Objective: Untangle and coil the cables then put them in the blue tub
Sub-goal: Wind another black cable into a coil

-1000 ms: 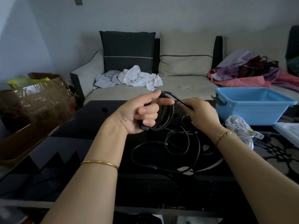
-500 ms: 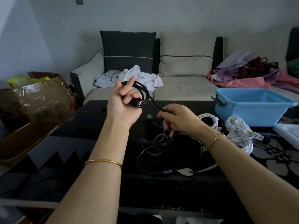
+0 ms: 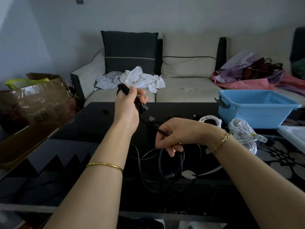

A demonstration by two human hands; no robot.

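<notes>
A pale grey wall [image 3: 165, 15] backs a beige sofa [image 3: 189, 92] bearing a dark cushion [image 3: 129, 50], a cream cushion [image 3: 189, 55] and crumpled white clothes [image 3: 142, 79]; a cardboard box [image 3: 44, 98] stands left of the glossy black table [image 3: 85, 128]

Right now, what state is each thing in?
Left hand: grips black cable coil.
Right hand: grips the cable's loose run.
Black cable: part coiled, rest tangled on table.
White cables: bundled, on table by tub.
Tub: upright, no cable seen inside.

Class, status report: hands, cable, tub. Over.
Left hand grips coil of thin black cable. Right hand pinches trailing strand. Loose loops lie on black glass table. Nothing blocks blue plastic tub.
</notes>
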